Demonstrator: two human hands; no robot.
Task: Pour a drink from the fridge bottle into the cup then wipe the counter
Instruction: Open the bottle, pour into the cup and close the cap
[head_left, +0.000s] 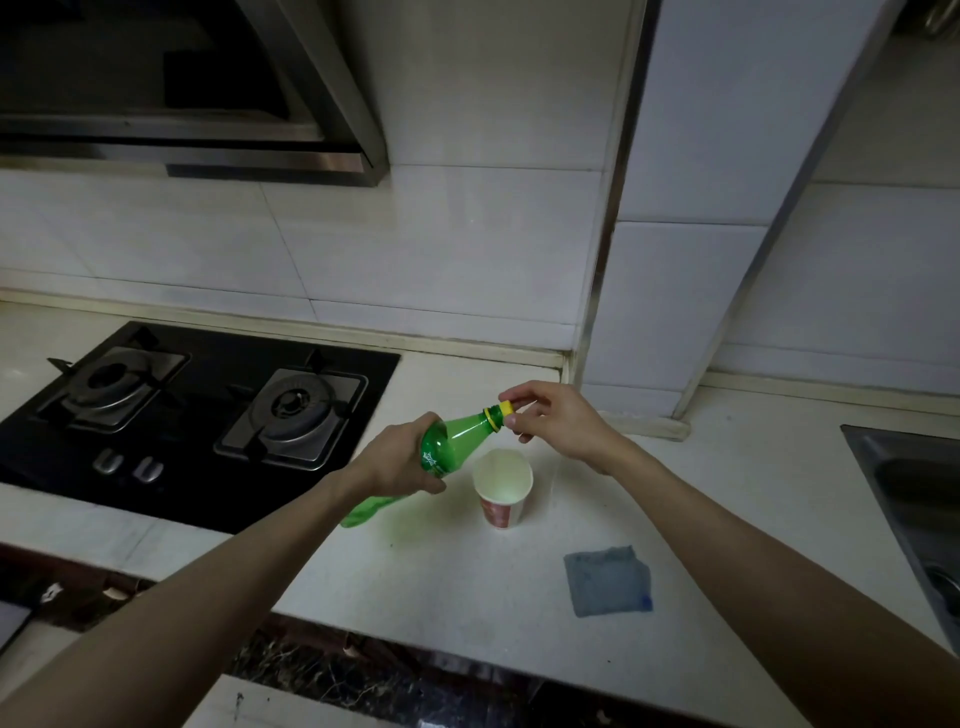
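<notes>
A green plastic bottle (457, 441) with a yellow cap (506, 409) is held tilted above the white counter (441, 597), its neck pointing up and to the right. My left hand (400, 462) grips the bottle around its middle. My right hand (556, 418) pinches the yellow cap with thumb and fingers. Just below the bottle's neck a white paper cup (503, 488) with a red print stands upright on the counter. A folded blue-grey cloth (608, 581) lies flat on the counter to the right of the cup, nearer to me.
A black two-burner gas hob (197, 410) fills the counter's left side, under a range hood (182, 88). A steel sink (914, 514) sits at the right edge. White tiled wall and a tiled column (675, 260) stand behind.
</notes>
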